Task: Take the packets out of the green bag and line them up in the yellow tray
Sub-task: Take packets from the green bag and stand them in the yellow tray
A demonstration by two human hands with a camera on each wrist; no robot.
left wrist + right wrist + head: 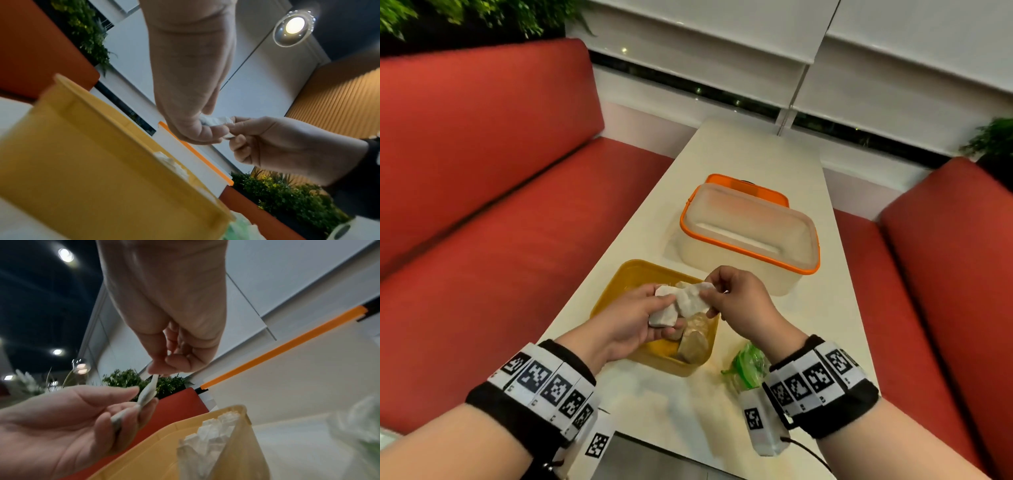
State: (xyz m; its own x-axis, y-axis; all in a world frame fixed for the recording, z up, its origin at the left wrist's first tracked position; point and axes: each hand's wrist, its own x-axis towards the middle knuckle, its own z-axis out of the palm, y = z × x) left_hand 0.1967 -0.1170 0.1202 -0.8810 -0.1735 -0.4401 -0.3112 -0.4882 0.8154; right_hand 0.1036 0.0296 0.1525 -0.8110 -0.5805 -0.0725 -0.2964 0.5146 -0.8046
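Observation:
Both hands hover over the yellow tray (619,284). My left hand (671,315) grips the lower end of a crumpled white packet (690,299), and my right hand (710,296) pinches its upper end. From the right wrist the packet (147,394) looks like a twisted strip stretched between the left fingers (127,395) and the right hand (158,369); I cannot tell if it is one packet or two. Tan and white packets (693,342) stand in the tray's near right corner. The green bag (748,365) lies crumpled on the table right of the tray.
A clear box with an orange rim (750,236) stands just behind the tray, its orange lid (746,186) behind it. The narrow white table (756,154) runs between two red benches (500,222). A grey device edge (654,459) shows at the near table edge.

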